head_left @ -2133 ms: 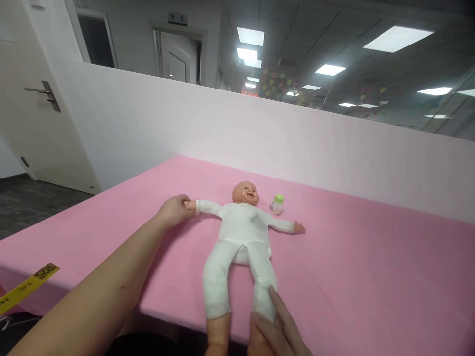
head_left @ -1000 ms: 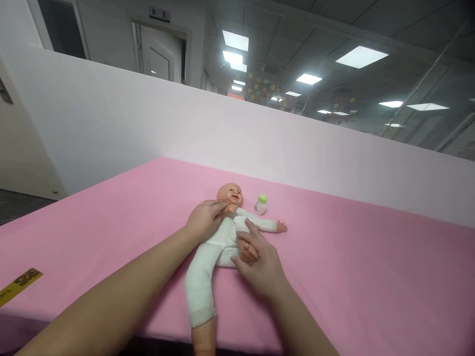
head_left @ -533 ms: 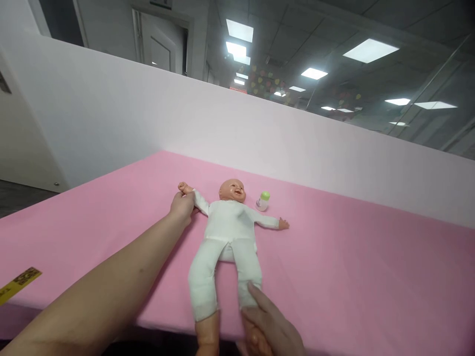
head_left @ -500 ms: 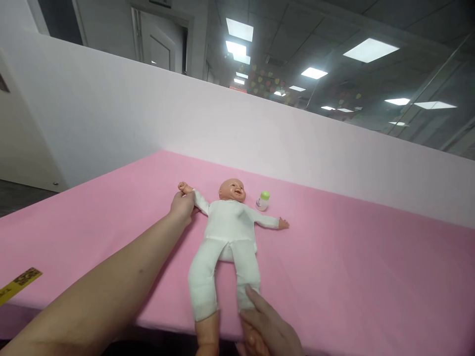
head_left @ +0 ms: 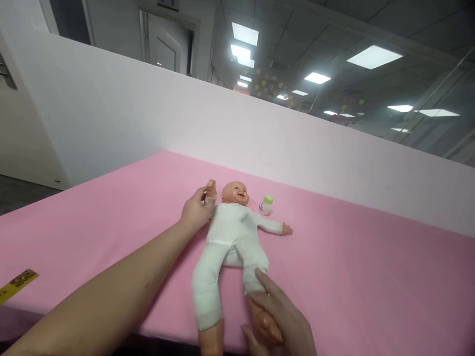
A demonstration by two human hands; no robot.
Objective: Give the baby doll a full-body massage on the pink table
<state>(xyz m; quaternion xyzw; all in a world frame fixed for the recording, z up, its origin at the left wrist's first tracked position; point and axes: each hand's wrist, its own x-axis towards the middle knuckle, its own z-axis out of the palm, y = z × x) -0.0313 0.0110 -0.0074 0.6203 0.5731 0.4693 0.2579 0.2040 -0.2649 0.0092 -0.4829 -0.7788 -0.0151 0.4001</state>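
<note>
A baby doll (head_left: 232, 222) in a white top and trousers lies on its back on a pink surface, its head toward the wall. My left hand (head_left: 198, 207) is closed round the doll's forearm at the left, with the small hand sticking up above my fingers. Lower down, my right hand (head_left: 284, 316) holds the doll's lower leg on the right side, thumb near the trouser cuff and the foot in the palm. The doll's other arm stretches out to the right, and its other leg lies straight.
A small bottle (head_left: 266, 204) with a green cap stands right of the doll's head. The pink surface (head_left: 352, 267) meets a low white wall (head_left: 260, 133) behind. A yellow strip (head_left: 18, 285) with a printed code lies at the left front edge.
My left hand has raised the doll's arm and brought it in toward the head. My right hand has moved slightly up with the leg, bending its knee a little.
</note>
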